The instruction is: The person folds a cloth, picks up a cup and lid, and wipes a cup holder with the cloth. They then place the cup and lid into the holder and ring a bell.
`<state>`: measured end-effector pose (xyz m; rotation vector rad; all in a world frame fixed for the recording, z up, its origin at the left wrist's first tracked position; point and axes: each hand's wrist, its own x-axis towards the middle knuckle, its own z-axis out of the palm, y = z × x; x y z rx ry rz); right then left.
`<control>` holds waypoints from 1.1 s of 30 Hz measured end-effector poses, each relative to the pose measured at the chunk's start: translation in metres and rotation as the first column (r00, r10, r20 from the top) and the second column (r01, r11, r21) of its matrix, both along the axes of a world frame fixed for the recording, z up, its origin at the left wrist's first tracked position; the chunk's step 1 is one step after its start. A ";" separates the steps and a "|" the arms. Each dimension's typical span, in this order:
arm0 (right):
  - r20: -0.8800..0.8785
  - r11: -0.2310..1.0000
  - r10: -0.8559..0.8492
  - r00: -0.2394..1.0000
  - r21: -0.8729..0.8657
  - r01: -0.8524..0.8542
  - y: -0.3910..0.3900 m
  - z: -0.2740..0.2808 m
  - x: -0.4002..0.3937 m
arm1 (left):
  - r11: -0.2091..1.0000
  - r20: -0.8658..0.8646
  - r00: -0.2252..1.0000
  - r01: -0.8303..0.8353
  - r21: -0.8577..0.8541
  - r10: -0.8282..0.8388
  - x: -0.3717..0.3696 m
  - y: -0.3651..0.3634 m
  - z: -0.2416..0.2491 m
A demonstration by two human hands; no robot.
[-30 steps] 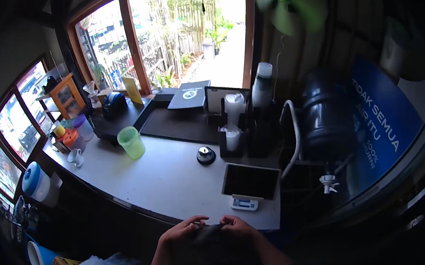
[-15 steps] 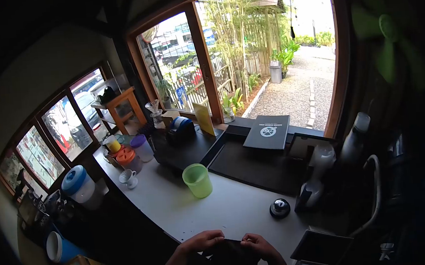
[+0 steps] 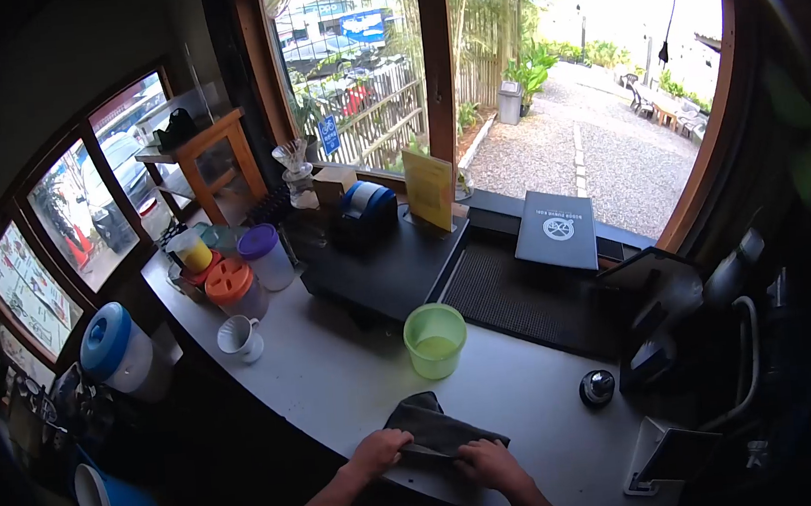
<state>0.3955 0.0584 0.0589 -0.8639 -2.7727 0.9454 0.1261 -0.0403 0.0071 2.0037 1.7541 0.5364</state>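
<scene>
A dark, flat item that looks like a cloth or soft bag (image 3: 429, 427) lies partly on the white counter near its front edge. My left hand (image 3: 380, 450) pinches its near left side with fingers closed. At its near right side, my right hand (image 3: 489, 461) has closed fingers on the same item. A light green container (image 3: 435, 341) stands upright just beyond the dark item, touching neither hand.
White counter (image 3: 340, 389) bears a white dripper cup (image 3: 240, 339), an orange-lidded jar (image 3: 233, 286) and a purple-lidded jar (image 3: 266, 256) at left. A call bell (image 3: 596, 388) and a tablet stand (image 3: 669, 455) are at right. A dark menu (image 3: 556, 231) lies near the window.
The dark item has moved from below the counter edge up onto the counter and is spread flatter, with both hands still on it. The camera view has shifted.
</scene>
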 end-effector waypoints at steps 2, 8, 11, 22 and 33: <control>-0.047 0.961 -0.180 0.983 -0.220 0.166 -0.008 0.007 -0.035 | 0.986 -0.025 0.995 -0.096 0.134 0.100 -0.031 -0.010 0.019; -0.257 0.900 -0.435 0.863 -0.145 0.411 -0.012 0.057 -0.114 | 0.932 0.391 0.910 -0.255 0.257 0.141 -0.127 -0.006 0.069; -0.376 0.913 -0.348 0.859 0.073 0.401 0.011 0.086 -0.138 | 0.902 0.481 0.865 -0.316 0.296 0.145 -0.171 0.014 0.100; -0.354 0.953 -0.239 0.904 0.093 0.289 -0.001 0.149 -0.171 | 0.880 0.625 0.779 -0.259 0.398 -0.054 -0.230 -0.015 0.150; -0.165 0.880 -0.474 0.865 -0.061 0.471 -0.043 0.111 -0.142 | 0.981 0.738 0.657 -0.191 -0.039 0.157 -0.192 -0.074 0.072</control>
